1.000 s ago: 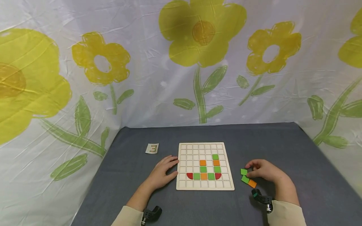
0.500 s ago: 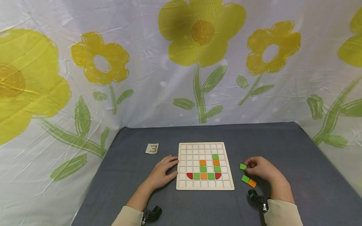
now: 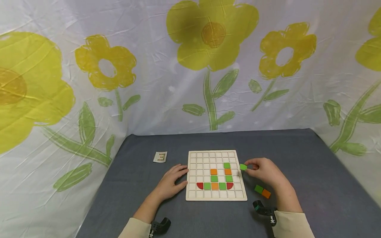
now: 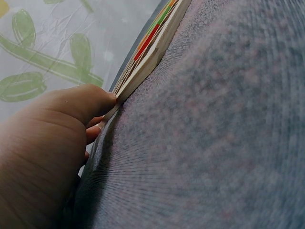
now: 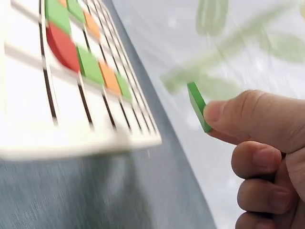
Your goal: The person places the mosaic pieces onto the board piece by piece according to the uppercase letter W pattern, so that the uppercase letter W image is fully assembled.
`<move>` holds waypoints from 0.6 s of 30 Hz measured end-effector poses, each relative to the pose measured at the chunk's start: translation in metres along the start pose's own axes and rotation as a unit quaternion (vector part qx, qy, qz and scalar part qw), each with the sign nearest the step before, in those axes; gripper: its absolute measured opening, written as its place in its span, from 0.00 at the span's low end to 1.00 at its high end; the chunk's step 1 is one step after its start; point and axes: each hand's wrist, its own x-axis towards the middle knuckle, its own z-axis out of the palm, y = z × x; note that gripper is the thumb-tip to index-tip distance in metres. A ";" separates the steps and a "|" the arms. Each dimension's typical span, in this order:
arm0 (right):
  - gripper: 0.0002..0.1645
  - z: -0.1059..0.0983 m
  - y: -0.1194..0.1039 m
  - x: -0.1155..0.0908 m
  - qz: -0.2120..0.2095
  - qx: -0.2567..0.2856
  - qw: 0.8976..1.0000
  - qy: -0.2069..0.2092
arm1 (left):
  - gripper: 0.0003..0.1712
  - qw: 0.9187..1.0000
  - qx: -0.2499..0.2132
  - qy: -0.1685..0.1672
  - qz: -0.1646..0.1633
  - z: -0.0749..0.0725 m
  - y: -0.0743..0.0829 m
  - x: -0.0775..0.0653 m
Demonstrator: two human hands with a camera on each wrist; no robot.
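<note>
My right hand [image 3: 265, 170] pinches a green square tile [image 3: 243, 167] between thumb and forefinger, at the right edge of the wooden grid board [image 3: 199, 195]. In the right wrist view the green tile [image 5: 198, 107] stands on edge in the fingertips, with the other fingers curled below. Set in the board are green and orange squares, plus a red rounded piece [image 3: 199, 185] at each end of the lowest filled row. My left hand [image 3: 169, 181] rests at the board's left edge with fingers spread; its thumb [image 4: 102, 99] touches the rim in the left wrist view.
A green tile [image 3: 258, 189] and an orange tile [image 3: 266, 193] lie side by side on the dark cloth, right of the board. A small printed card [image 3: 160, 157] lies at the back left. Behind the table hangs a flowered curtain [image 3: 160, 72].
My right hand has picked up a green tile from the small group and carried it left to the board's edge. The left hand stays in place.
</note>
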 end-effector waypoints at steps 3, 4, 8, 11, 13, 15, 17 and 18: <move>0.17 0.007 -0.017 0.003 -0.013 -0.015 1.000 -0.003 | 0.29 1.000 -0.003 -0.004 -0.006 -0.001 0.000 0.000; 0.17 0.009 -0.022 0.004 -0.021 -0.018 1.000 -0.006 | 0.29 1.000 -0.003 -0.007 -0.009 -0.001 0.000 0.000; 0.15 0.020 -0.037 0.008 -0.053 -0.021 0.998 -0.016 | 0.30 1.000 -0.009 -0.011 -0.012 0.000 -0.001 0.000; 0.14 0.030 -0.045 0.013 -0.068 -0.015 0.997 -0.022 | 0.30 1.000 -0.007 -0.011 -0.008 0.002 -0.003 -0.001; 0.13 0.037 -0.048 0.018 -0.074 -0.011 0.997 -0.022 | 0.29 1.000 -0.005 -0.011 -0.008 0.002 -0.003 -0.001; 0.13 0.043 -0.052 0.023 -0.084 -0.006 0.996 -0.024 | 0.30 1.000 -0.003 -0.013 -0.011 0.002 -0.004 -0.001; 0.13 0.050 -0.057 0.027 -0.089 -0.001 0.996 -0.030 | 0.30 1.000 -0.003 -0.016 -0.015 0.001 -0.003 -0.001; 0.13 0.053 -0.060 0.029 -0.092 -0.003 0.995 -0.033 | 0.30 1.000 -0.004 -0.016 -0.016 0.001 -0.003 -0.001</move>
